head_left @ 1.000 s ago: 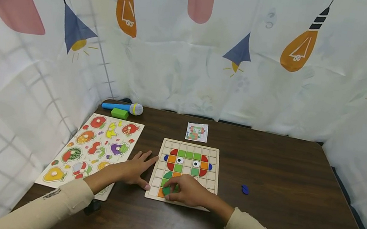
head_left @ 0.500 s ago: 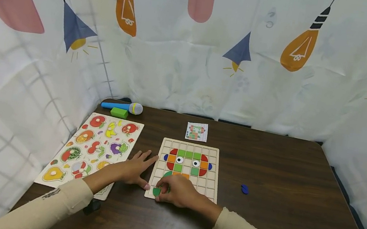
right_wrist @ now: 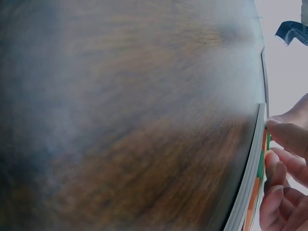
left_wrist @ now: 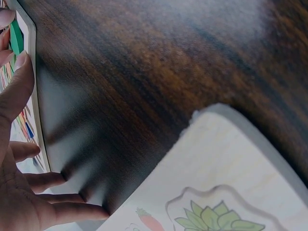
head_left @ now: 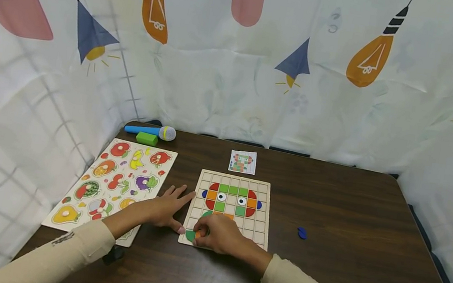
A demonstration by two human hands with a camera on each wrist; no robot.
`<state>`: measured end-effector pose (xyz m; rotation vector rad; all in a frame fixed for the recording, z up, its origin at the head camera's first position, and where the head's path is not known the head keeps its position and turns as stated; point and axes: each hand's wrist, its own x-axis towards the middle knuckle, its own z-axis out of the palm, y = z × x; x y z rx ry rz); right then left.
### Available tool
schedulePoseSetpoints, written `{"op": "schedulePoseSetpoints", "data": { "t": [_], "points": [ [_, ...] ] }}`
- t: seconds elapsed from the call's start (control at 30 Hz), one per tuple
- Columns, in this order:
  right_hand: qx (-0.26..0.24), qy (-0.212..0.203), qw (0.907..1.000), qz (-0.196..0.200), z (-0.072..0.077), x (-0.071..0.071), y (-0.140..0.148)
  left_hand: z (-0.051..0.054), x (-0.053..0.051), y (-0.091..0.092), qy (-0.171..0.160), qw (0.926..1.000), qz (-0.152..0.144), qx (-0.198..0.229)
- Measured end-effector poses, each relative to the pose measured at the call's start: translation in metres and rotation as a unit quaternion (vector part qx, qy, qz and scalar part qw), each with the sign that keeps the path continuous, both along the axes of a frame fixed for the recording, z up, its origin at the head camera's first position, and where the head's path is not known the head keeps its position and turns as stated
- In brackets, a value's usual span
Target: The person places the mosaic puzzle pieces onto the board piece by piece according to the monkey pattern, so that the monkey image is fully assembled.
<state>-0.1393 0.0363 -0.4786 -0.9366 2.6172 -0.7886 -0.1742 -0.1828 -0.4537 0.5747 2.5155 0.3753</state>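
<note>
A wooden grid board lies on the table, bearing red, orange, green and blue flat pieces and two eye pieces. My right hand is over its lower left part, thumb and fingers pinching a green rounded piece at the bottom-left corner cell. In the left wrist view this green piece looks tilted, close to my left thumb. My left hand lies with spread fingers at the board's left edge, thumb touching the lower left corner. My right hand hides several pieces in the board's lower half.
A fruit puzzle board lies left, partly under my left forearm. Behind it are a toy microphone and a green block. A small pattern card lies behind the grid board. Blue pieces lie to the right.
My right hand has moved a little left with the green piece, from over the bottom orange square to the corner cell. My left hand stays in place.
</note>
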Motion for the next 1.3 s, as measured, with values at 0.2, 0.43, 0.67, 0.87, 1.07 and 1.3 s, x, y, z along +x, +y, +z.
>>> {"op": "schedulePoseSetpoints", "data": {
  "t": [0.2,0.43,0.67,0.87,1.07,1.3],
  "points": [
    [0.002,0.014,0.9999,-0.005,0.002,0.000,-0.001,-0.001,0.000,0.000,0.007,1.0000,-0.001,-0.002],
    [0.005,0.014,0.9998,-0.008,0.004,0.000,-0.004,-0.002,0.000,-0.001,0.010,1.0000,-0.001,-0.001],
    [-0.002,0.004,1.0000,-0.006,0.005,-0.002,-0.006,-0.002,0.000,-0.001,0.005,1.0000,0.001,0.001],
    [0.007,0.013,0.9999,-0.008,0.006,-0.003,-0.006,-0.001,0.000,-0.001,0.004,1.0000,-0.001,0.003],
    [-0.006,-0.001,1.0000,-0.001,0.010,-0.008,0.005,0.000,0.000,-0.001,0.002,1.0000,0.002,0.000],
    [-0.032,-0.001,0.9994,-0.009,0.017,-0.020,0.050,0.000,0.001,0.001,-0.001,1.0000,0.009,-0.002]
  ]
}}
